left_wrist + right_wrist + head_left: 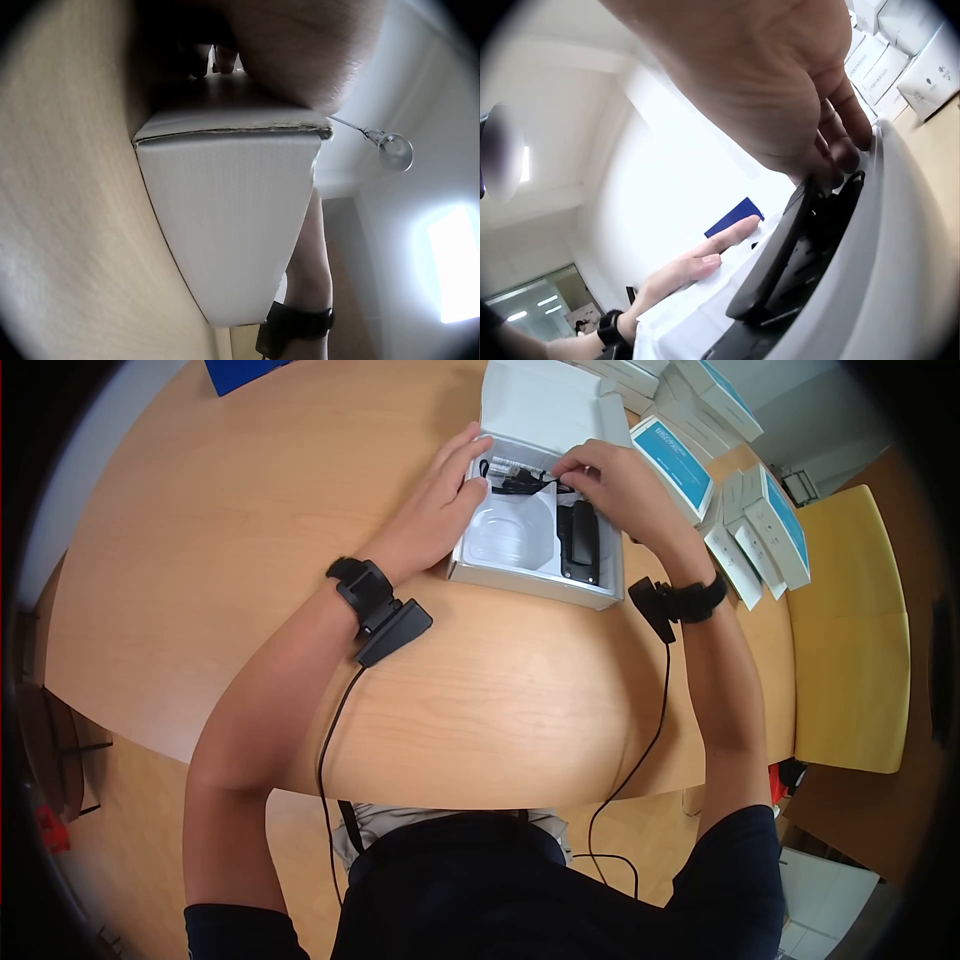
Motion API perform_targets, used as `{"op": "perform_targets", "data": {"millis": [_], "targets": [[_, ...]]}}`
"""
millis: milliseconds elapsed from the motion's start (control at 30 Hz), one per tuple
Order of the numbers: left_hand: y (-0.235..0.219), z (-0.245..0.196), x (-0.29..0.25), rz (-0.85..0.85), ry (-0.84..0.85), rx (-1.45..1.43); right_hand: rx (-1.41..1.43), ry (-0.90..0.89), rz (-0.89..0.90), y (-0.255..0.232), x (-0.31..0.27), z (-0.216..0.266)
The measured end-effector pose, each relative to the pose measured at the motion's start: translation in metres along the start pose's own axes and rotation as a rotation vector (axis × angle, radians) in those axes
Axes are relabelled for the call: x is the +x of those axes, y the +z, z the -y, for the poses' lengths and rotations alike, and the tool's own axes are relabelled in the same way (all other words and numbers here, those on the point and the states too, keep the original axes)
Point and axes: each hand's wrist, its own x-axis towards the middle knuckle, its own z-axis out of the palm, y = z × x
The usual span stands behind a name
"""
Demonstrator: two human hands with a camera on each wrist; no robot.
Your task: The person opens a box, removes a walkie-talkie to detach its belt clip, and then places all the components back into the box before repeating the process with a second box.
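A white box (535, 590) stands on the table with its lid (545, 400) folded back. Inside, a white tray (510, 530) has a rounded hollow, and a black handheld device (580, 545) lies to its right. A bundled black cable (520, 484) sits in the rear compartment. My right hand (625, 485) reaches over the right wall and pinches the cable near its right end. In the right wrist view its curled fingertips are down beside the device (769, 262). My left hand (435, 510) rests with extended fingers along the box's left rim.
Several white and blue boxes (672, 465) are stacked at the back right, beside a yellow chair (850, 630). A blue object (240, 372) lies at the far left of the table (250, 490). Thin cords (322, 760) hang from the wrist cameras.
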Motion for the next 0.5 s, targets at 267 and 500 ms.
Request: {"op": "perform_targets", "data": {"millis": [267,500], "targets": [[0.000,0.001,0.000,-0.003,0.010,0.014,-0.015,0.120,0.016,-0.020,-0.043,0.029],[0.000,0.002,0.000,-0.001,0.010,0.016,0.087,0.148,-0.002,-0.018,-0.060,0.036]]}}
